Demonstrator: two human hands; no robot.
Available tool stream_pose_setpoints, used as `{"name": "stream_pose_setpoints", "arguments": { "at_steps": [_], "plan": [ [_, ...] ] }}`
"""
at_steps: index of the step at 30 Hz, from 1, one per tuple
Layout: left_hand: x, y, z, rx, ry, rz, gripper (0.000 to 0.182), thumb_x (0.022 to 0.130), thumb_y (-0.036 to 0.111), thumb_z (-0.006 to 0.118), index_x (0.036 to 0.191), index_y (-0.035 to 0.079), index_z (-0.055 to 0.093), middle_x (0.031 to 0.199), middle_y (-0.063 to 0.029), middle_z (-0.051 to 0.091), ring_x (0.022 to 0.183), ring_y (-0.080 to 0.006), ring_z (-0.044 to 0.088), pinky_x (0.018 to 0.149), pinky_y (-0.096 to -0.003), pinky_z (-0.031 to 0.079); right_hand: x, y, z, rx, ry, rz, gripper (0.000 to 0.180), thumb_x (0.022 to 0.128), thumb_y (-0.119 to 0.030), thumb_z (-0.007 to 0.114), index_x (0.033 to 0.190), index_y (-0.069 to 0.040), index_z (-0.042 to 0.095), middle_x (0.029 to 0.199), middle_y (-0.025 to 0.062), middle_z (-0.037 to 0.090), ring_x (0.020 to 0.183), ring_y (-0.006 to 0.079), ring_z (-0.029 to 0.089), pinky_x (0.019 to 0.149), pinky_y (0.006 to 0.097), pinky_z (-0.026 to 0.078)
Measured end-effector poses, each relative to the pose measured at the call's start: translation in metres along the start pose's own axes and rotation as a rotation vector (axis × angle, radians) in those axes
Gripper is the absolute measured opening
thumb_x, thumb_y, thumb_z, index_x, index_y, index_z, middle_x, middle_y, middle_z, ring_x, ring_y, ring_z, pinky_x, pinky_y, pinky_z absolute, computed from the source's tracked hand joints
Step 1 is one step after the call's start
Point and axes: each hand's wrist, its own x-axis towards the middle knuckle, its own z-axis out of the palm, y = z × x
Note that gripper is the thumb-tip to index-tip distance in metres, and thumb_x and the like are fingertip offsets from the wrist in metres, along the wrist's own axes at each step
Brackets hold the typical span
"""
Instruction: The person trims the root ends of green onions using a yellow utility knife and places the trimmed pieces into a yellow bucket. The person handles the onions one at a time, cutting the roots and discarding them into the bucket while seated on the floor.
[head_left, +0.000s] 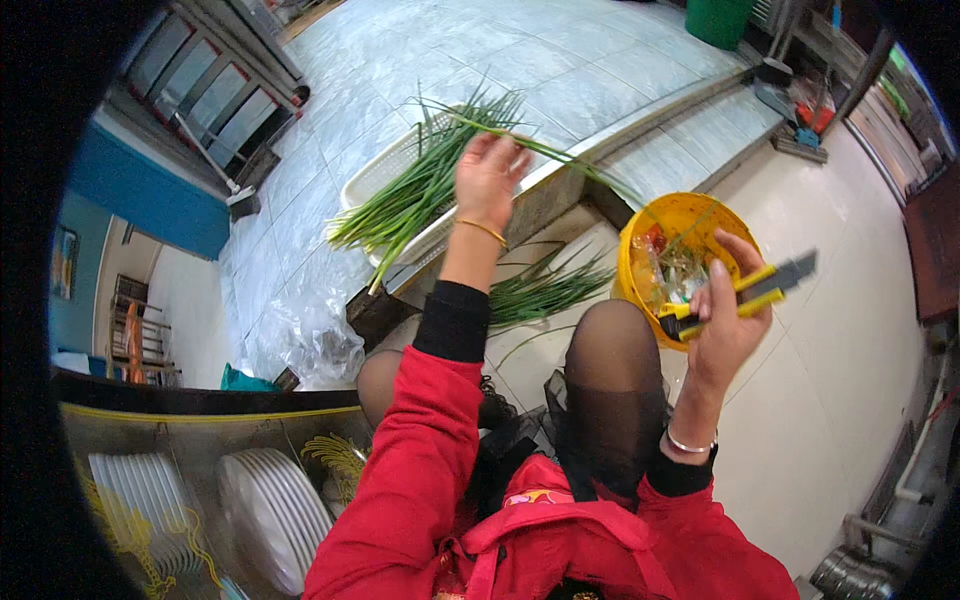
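Observation:
My left hand (487, 176) pinches a thin green onion (559, 154) above a white plastic basket (367, 176) heaped with green onions (427, 180). The long stalk slants right towards a yellow bucket (626, 247) that holds plastic scraps and plant bits. Near the bucket's right rim, my right hand (727, 322) grips a yellow and black utility knife (761, 289), its wide dark blade pointing up and right. Another bunch of green onions (551, 292) lies on the floor between the step and my knees.
The basket rests on a raised tiled step (562, 67). Crumpled clear plastic bags (311, 337) lie left of my knees. White plates (274, 517) stand in a rack at the lower left. A green bin (718, 22) and a broom (801, 146) are at the upper right.

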Motion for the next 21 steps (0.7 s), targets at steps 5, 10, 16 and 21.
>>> {"name": "stream_pose_setpoints", "arguments": {
  "at_steps": [5,10,16,21],
  "plan": [
    [0.06,0.057,-0.106,-0.209,0.349,0.208,0.014,0.084,-0.005,0.058,0.096,0.0,0.051,0.092,-0.0144,0.06,0.082,-0.0272,0.062,0.076,-0.0389,0.059,-0.034,-0.016,0.024,0.248,-0.153,0.107,0.024,0.083,0.008,0.05,0.108,0.005,0.049,0.107,0.0169,0.058,0.047,0.0028,0.042,0.045,0.0181,0.039],
    [0.068,0.065,-0.209,-0.197,0.765,0.225,0.014,0.084,-0.01,0.048,0.096,-0.003,0.05,0.089,-0.0145,0.057,0.079,-0.0275,0.061,0.07,-0.0386,0.058,-0.051,0.013,0.049,0.097,-0.324,0.279,0.024,0.084,0.005,0.053,0.107,0.003,0.049,0.105,0.0138,0.059,0.05,0.0056,0.047,0.046,0.0192,0.041],
    [-0.008,0.035,-0.226,0.218,1.024,0.37,0.011,0.087,-0.002,0.046,0.094,-0.008,0.051,0.087,-0.0145,0.058,0.068,-0.0192,0.059,0.058,-0.0292,0.053,-0.042,0.037,0.046,-0.029,-0.306,0.283,0.023,0.084,0.004,0.053,0.106,0.004,0.05,0.099,0.0138,0.06,0.047,0.0055,0.043,0.045,0.0193,0.04],
    [-0.115,-0.08,-0.238,0.34,0.928,0.241,0.009,0.088,0.0,0.046,0.08,-0.002,0.049,0.066,-0.0097,0.056,0.055,-0.0158,0.055,0.047,-0.027,0.047,-0.034,0.05,0.042,0.02,-0.244,0.314,0.023,0.085,0.003,0.055,0.107,0.005,0.051,0.097,0.0156,0.061,0.046,0.0049,0.041,0.044,0.0198,0.04]
  ]
}}
